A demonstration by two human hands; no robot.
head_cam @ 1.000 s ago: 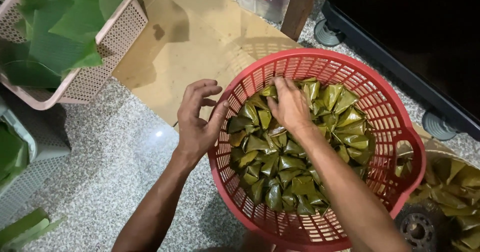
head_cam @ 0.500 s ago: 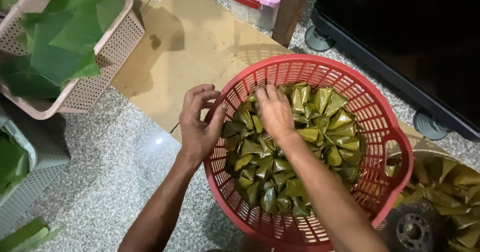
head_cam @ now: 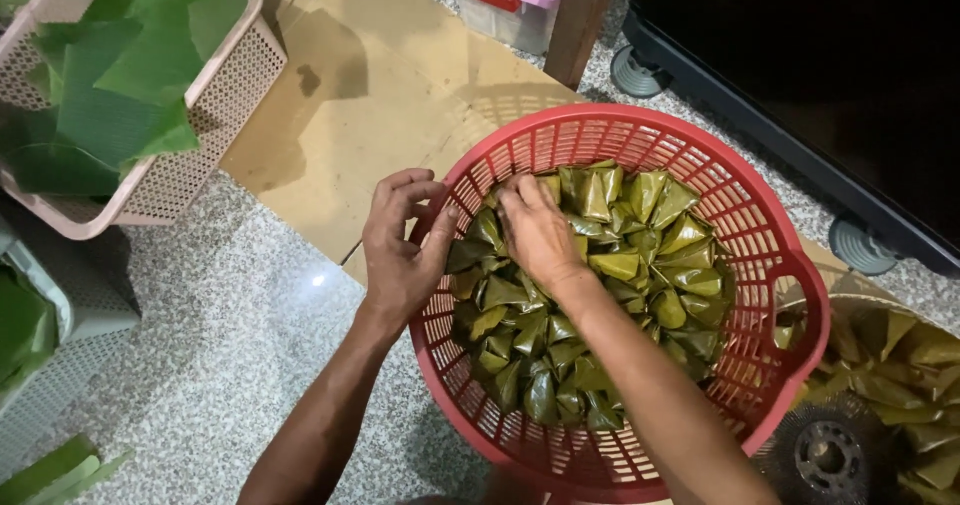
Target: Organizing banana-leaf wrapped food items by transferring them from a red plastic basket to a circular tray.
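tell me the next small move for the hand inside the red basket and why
Probably close the right hand on one leaf-wrapped parcel at the far edge of the pile and lift it. Its fingers already rest on the parcels there, while the left hand grips the red basket by its rim, steadying it. Whether a parcel is already pinched cannot be seen.

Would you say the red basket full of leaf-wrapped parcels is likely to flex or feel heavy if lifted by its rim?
The red basket probably feels heavy: leaf-wrapped parcels fill it densely. Its thin slotted plastic wall may flex somewhat. The wide round base suggests it would slide rather than tip.
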